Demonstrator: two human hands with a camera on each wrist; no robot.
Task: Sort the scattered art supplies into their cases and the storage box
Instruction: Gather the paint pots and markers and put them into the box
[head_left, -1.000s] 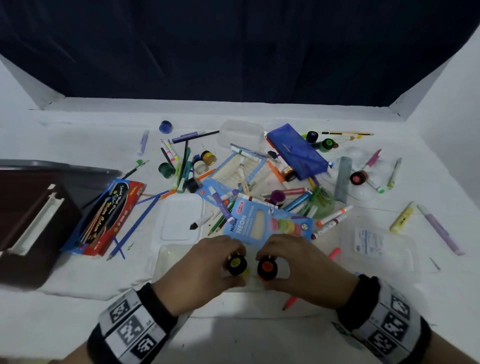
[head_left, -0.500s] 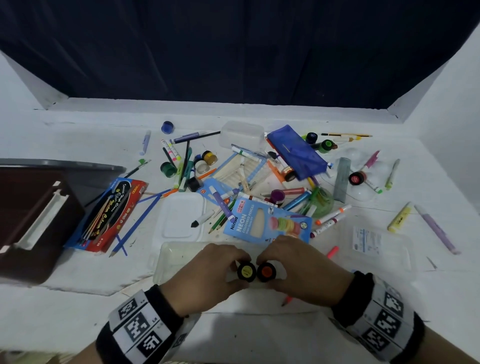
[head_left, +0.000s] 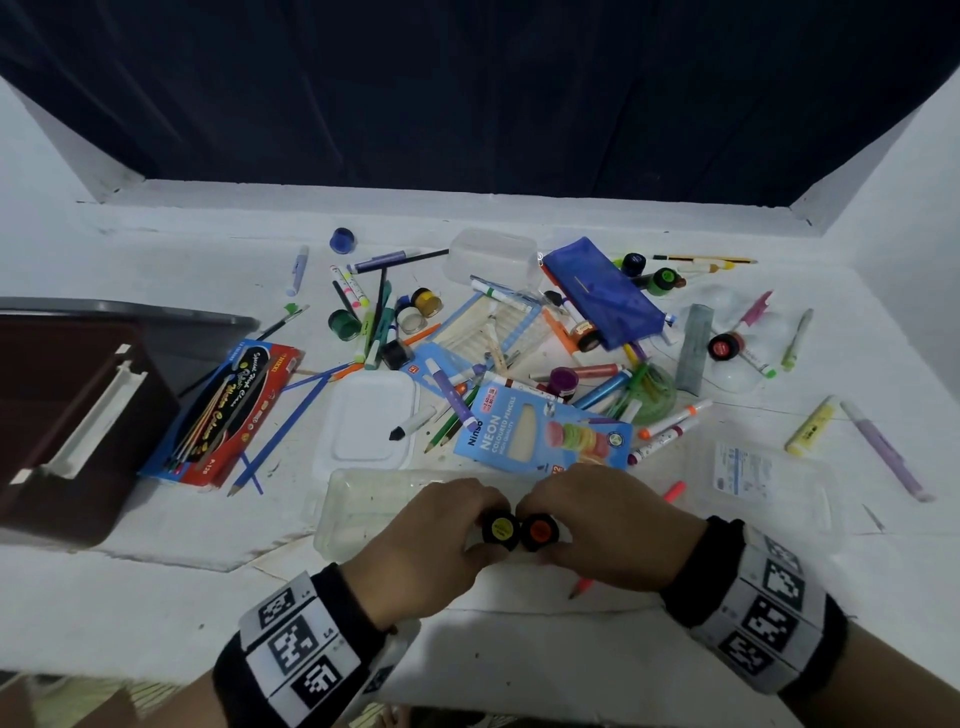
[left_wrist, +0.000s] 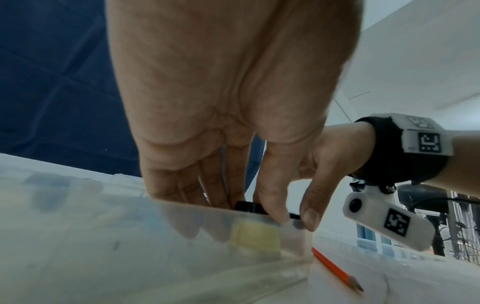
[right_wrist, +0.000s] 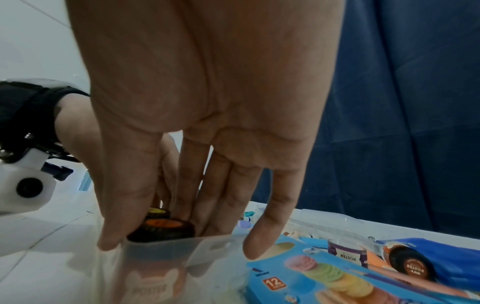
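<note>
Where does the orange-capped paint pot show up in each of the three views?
Head: orange-capped paint pot low centre, pinched by the right hand, beside the yellow-capped pot.
Left wrist: only a sliver of black cap shows past the left hand's thumb; its colour cannot be told.
Right wrist: lower left, between thumb and fingers.
Shared landmark: the clear plastic case.

We see two paint jars side by side inside the plastic case at the near edge of the bench: the left jar touching the right jar. Behind the case lies the pencil box. To its left sits a lid, and far left the storage box. A second case lies to the right.
</note>
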